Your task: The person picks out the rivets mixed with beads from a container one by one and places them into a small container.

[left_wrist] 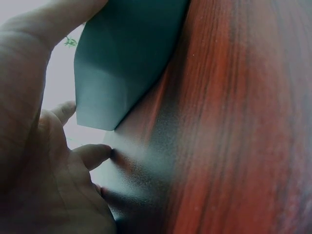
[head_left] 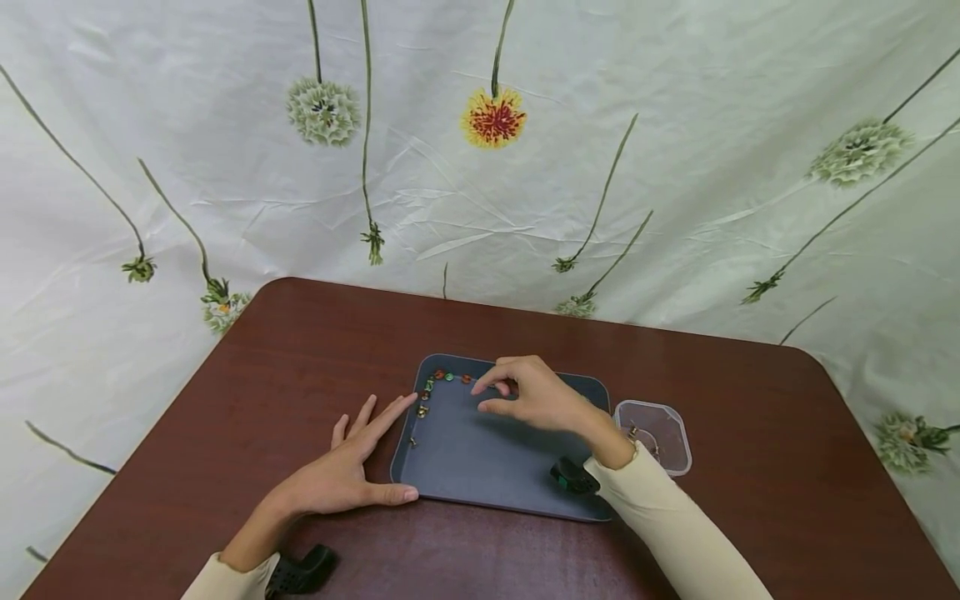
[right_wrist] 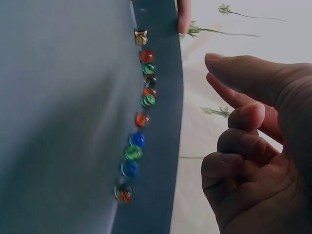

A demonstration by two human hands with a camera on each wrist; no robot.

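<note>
A blue-grey tray (head_left: 480, 475) lies on the table with several glass marbles (head_left: 467, 379) along its far and left walls. In the right wrist view, orange, green and blue marbles (right_wrist: 137, 140) line the wall. Small gold-coloured metal pieces (head_left: 422, 412) lie by the left wall; one such piece (right_wrist: 140, 37) shows beyond the marbles. My left hand (head_left: 337, 475) is spread at the tray's left side, thumb and fingertips touching its rim. Above the tray hovers my right hand (head_left: 536, 396), thumb and forefinger apart, the other fingers loosely bent, nothing visible between them.
A clear plastic box (head_left: 675, 425) with a few small metal pieces in it stands against the tray's right side, partly behind my right wrist. The dark red wooden table (head_left: 787, 467) ends at a white floral cloth (head_left: 675, 250).
</note>
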